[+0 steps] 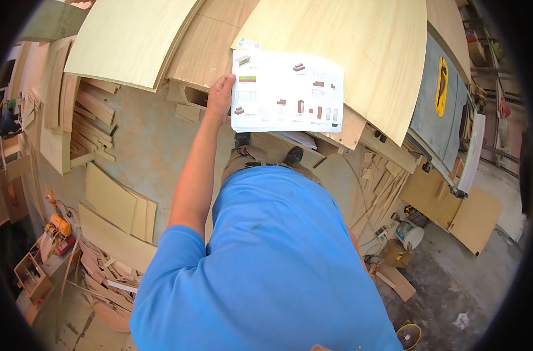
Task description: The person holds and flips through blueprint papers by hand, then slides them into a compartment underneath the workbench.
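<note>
My left hand (221, 93) grips the left edge of a stack of white printed sheets (287, 90), its fingers pressed together at the paper's edge. Small furniture drawings in brown, green and grey, with outlined diagrams, cover the top sheet. The sheets lie over the near edge of a large pale plywood panel (342, 35). My right hand is out of sight; only a bit of skin shows at the right side of the blue shirt (266, 257).
More plywood (132, 38) lies at the upper left. A table saw (433, 93) with a yellow insert stands at the right. Wood offcuts (94, 123), leaning boards (120, 205), an orange tool (59, 225) and a white bucket (408, 233) are around the floor.
</note>
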Demonstrator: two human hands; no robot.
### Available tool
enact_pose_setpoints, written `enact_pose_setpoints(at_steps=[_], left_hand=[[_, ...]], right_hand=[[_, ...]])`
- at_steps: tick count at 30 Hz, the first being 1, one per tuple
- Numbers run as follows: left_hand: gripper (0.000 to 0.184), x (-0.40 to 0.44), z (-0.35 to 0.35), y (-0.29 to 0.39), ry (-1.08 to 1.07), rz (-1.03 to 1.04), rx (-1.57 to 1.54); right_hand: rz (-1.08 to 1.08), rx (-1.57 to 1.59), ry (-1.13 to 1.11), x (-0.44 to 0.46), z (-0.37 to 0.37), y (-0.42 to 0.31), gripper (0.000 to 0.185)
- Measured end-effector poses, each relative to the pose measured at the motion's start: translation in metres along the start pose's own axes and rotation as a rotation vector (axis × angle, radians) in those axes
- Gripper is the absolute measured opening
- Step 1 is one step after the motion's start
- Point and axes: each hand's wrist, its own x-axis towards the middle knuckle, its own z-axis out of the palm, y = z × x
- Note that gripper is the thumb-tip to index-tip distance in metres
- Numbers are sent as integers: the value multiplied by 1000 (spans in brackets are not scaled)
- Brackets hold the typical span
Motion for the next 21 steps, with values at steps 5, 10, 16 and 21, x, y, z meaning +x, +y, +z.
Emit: enact_pose_setpoints(at_steps=[5,10,16,21], left_hand=[[37,-2,3,2,24,20,-19],[36,2,-2,-3,9,20,-16],[36,2,0,-3,27,23,-17],[35,0,2,0,29,13,-11]], right_hand=[[1,5,-12,2,-4,-2,52],[-2,7,-17,6,-7,-3,52],[-1,16,-10,9,-8,-4,52],[11,28,-7,11,-7,-6,52]])
